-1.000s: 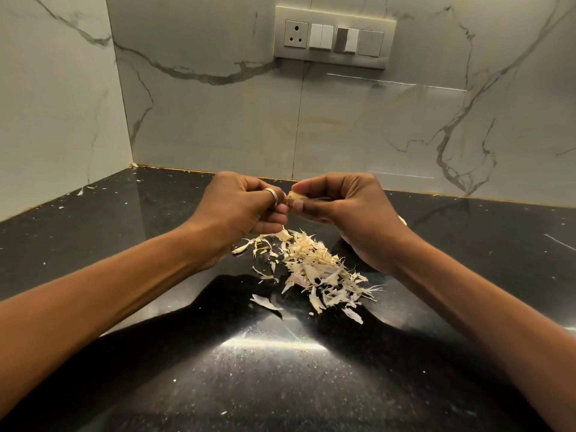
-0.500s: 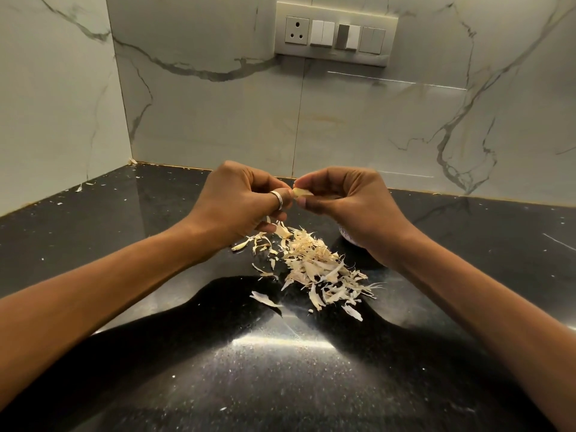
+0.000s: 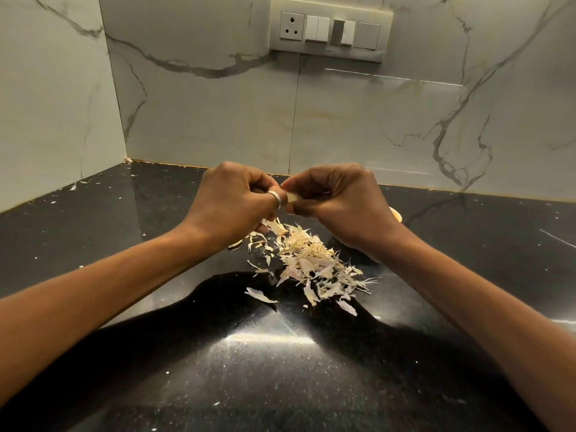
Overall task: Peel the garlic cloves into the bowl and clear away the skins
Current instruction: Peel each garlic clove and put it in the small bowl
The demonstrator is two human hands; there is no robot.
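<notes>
- Clove (image 3: 293, 198) is sitting between the fingertips of both hands. Its long axis is running roughly level from one hand to the other, and both ends are hiding behind fingers.
- Left hand (image 3: 230, 202) is curling tightly, its finger with the ring (image 3: 276, 198) gripping the clove's left end.
- Right hand (image 3: 339, 201) is pinching the right end between thumb and curled fingers.
- Skins (image 3: 311, 263) are lying heaped on the counter (image 3: 280, 369), below the fingers.
</notes>
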